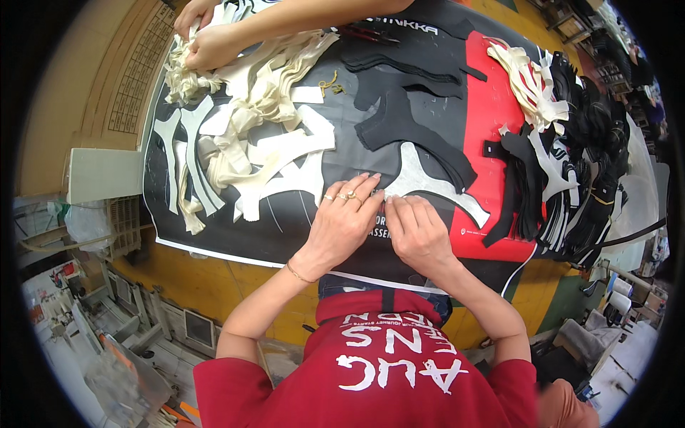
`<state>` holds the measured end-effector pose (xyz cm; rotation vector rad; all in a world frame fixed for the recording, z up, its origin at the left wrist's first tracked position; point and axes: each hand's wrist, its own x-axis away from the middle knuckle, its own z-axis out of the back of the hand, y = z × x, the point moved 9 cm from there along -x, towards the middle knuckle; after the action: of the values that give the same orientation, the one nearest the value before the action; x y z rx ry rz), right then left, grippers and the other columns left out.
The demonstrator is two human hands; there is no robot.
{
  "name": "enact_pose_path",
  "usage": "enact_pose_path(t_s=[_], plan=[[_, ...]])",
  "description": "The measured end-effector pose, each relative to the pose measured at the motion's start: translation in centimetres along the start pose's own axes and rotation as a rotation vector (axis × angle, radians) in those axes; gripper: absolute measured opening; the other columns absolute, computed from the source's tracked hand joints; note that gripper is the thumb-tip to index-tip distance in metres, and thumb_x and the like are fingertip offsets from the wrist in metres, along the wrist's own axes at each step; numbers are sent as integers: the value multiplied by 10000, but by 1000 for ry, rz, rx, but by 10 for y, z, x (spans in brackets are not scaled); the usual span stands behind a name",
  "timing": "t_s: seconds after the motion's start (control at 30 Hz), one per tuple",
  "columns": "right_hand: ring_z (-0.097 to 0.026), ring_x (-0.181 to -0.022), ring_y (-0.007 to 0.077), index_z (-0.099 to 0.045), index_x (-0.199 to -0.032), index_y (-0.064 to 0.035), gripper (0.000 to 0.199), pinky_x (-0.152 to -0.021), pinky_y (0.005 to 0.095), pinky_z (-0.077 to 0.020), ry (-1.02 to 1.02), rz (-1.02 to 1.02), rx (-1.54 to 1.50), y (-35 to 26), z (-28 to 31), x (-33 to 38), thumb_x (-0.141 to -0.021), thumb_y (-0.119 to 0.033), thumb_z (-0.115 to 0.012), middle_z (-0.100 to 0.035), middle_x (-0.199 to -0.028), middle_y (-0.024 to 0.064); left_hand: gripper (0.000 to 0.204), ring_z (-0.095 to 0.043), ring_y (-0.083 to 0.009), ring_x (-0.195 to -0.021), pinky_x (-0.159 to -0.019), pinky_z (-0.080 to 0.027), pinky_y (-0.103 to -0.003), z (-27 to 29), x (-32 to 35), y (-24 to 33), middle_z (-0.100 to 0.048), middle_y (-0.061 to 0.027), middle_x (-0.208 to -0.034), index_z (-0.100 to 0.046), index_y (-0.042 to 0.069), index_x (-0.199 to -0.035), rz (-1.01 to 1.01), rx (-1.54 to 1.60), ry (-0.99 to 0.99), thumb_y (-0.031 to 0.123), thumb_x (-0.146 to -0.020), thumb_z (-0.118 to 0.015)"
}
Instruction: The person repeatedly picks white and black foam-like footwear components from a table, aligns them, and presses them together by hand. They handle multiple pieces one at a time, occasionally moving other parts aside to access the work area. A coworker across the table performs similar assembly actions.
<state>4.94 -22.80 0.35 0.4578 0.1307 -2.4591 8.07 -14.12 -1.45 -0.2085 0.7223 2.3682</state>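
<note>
A light grey, Y-shaped cut fabric piece (pixel 412 172) lies on the dark part of the table cover in front of me. Its lower left end is between my two hands. My left hand (pixel 348 217), with rings on its fingers, has its thumb and forefinger closed on that end. My right hand (pixel 419 232) pinches the edge right beside it, fingers bent, the thumbs almost meeting. Just beyond the piece are black curved fabric cuts (pixel 410 121) in a loose stack. To the left, cream fabric pieces (pixel 285 157) are spread in an overlapping heap.
Another person's hands (pixel 207 44) work in the cream pile at the far left, a forearm crossing the top. Black and white bundled strips (pixel 585 143) cover the right end. Scissors (pixel 367 33) and yellow thread (pixel 330 85) lie at the back. The cover's white edge (pixel 214 254) runs nearest me.
</note>
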Motion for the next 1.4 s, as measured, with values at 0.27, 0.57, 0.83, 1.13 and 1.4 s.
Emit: enact_pose_path(t_s=[0.27, 0.57, 0.83, 1.13, 1.4], plan=[[-655, -949, 275, -684, -1088, 8, 296, -842, 383, -546, 76, -161, -307, 22, 2, 7, -806, -79, -707, -659, -1001, 103, 370, -557, -313, -1260, -970, -428, -426, 6, -6, -10, -586, -108, -1390, -694, 136, -1189, 6, 60, -47, 81, -824, -713], [-644, -1000, 295, -687, -1117, 5, 299, -899, 434, -534, -26, -48, -79, 18, -2, -3, -830, -77, -671, -640, -1058, 128, 311, -554, -324, -1220, -1018, -407, -442, 5, -9, -21, -609, -120, -1339, -696, 45, -1139, 131, 179, 55, 66, -830, -734], [-590, -1243, 366, -670, -1207, -30, 371, -1004, 447, -493, -19, -189, -283, 37, -14, -2, -853, -122, -729, -613, -1293, 191, 209, -572, -315, -1141, -972, -406, -423, 9, -8, -10, -634, -108, -1212, -708, 52, -1049, 324, 91, 173, 71, -842, -733], [-565, -1259, 391, -578, -1340, -17, 619, -1029, 429, -493, 97, -597, -621, 76, -9, 28, -806, -189, -841, -494, -1431, 213, 110, -586, -296, -984, -868, -404, -412, -6, -8, 4, -623, -91, -1037, -694, 71, -976, 425, 173, 49, 109, -874, -710], [-538, -765, 69, -559, -1380, -17, 624, -661, 231, -452, 36, -959, -1125, 96, -25, 40, -818, -80, -824, -659, -1019, 44, 198, -559, -300, -1020, -886, -381, -428, -10, 3, 16, -587, -107, -1109, -688, 84, -1046, 413, 119, 55, 155, -870, -743]])
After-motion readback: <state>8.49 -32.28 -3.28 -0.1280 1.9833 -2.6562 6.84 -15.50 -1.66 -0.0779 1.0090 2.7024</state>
